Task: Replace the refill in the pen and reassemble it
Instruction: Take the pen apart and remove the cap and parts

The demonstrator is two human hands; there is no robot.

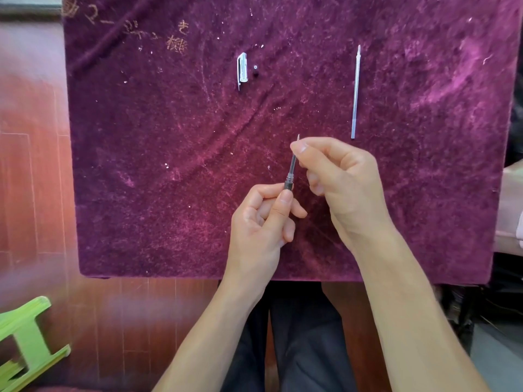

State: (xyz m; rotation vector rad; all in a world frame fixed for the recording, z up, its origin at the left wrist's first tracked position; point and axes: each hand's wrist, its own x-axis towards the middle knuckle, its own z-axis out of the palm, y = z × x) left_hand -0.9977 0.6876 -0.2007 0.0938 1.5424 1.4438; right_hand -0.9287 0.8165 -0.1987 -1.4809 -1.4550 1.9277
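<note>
My left hand (263, 219) grips the lower end of a dark pen barrel (289, 183), which tilts up and slightly right over the purple cloth. A thin refill (294, 158) sticks out of the barrel's top, and my right hand (339, 182) pinches it near its metal tip between thumb and forefinger. Most of the barrel is hidden inside my left fist. A clear pen cap (242, 69) with a clip lies at the far centre of the cloth. A small dark part (255, 72) lies just right of the cap. A pale, clear-looking refill (356, 91) lies lengthwise at the far right.
A purple velvet cloth (169, 165) covers the table, with gold embroidery at its far left corner. Wooden flooring shows on the left. A green plastic stool (25, 340) stands at the lower left. My dark trousers are below the table's near edge.
</note>
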